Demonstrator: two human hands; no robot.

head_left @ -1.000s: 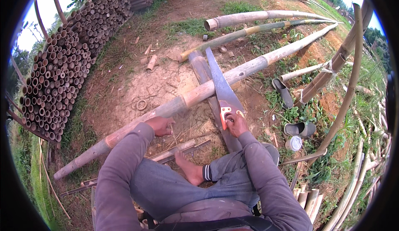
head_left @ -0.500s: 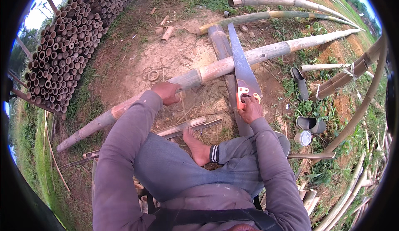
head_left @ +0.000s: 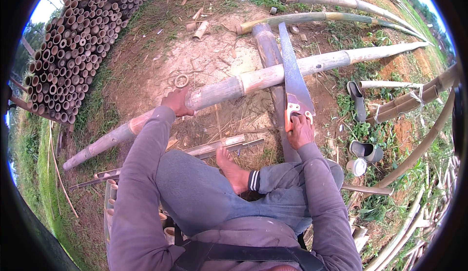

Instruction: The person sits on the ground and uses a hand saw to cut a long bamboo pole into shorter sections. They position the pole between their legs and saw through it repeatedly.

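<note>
A long bamboo pole (head_left: 263, 79) runs slantwise in front of me, from the near left to the far right. It rests across a dark thick support pole (head_left: 267, 44) on the ground. My left hand (head_left: 178, 101) is closed over the bamboo pole, left of its middle joint. With my right hand (head_left: 301, 131) I grip the orange and white handle of a handsaw (head_left: 297, 88). The saw's blade lies across the bamboo pole by the support, tip pointing away from me. Whether its teeth have cut in cannot be made out.
Cut bamboo tubes (head_left: 73, 51) are stacked high at the far left. Two more poles (head_left: 336, 0) lie at the back right. Shoes (head_left: 365, 150) and a white cup (head_left: 357, 166) sit on the right. Split bamboo strips (head_left: 219, 146) lie beside my bare foot (head_left: 233, 171).
My left hand has shifted leftward along the bamboo pole. The handsaw has come slightly toward me in my right hand. The whole view has shifted a little.
</note>
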